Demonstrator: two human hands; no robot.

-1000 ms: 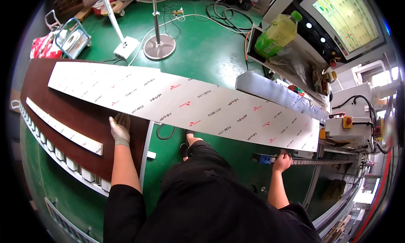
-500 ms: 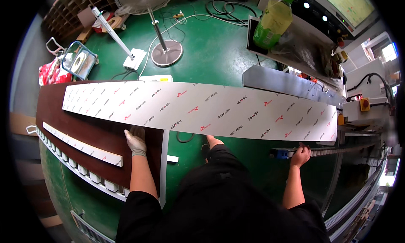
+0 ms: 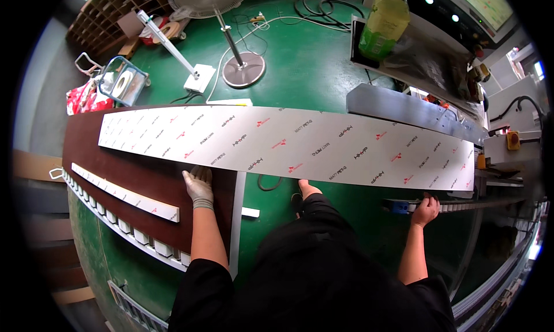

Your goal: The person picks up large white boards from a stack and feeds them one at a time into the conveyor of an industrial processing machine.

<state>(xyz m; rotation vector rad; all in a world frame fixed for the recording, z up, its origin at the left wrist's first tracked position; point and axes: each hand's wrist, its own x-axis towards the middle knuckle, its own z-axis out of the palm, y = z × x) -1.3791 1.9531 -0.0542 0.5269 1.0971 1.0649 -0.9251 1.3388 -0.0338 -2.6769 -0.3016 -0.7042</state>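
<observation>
A long white panel, its film printed in red and black, stretches across in front of me. Its left part lies over a dark brown board; its right end reaches over the machine side. My left hand, in a pale glove, is at the near edge left of the middle, thumb apart and fingertips partly hidden beneath the panel. Bare, my right hand is at the near edge close to the right end, fingers curled up to its underside. A narrow white strip lies on the brown board, nearer me.
White rollers line the board's near side. Beyond stand a pedestal fan, a white post and a blue trolley. At right are a grey metal beam, a bottle on a shelf and a dark rail.
The whole view has shifted slightly, so everything sits further right. Both hands and the panel keep their places relative to the brown board.
</observation>
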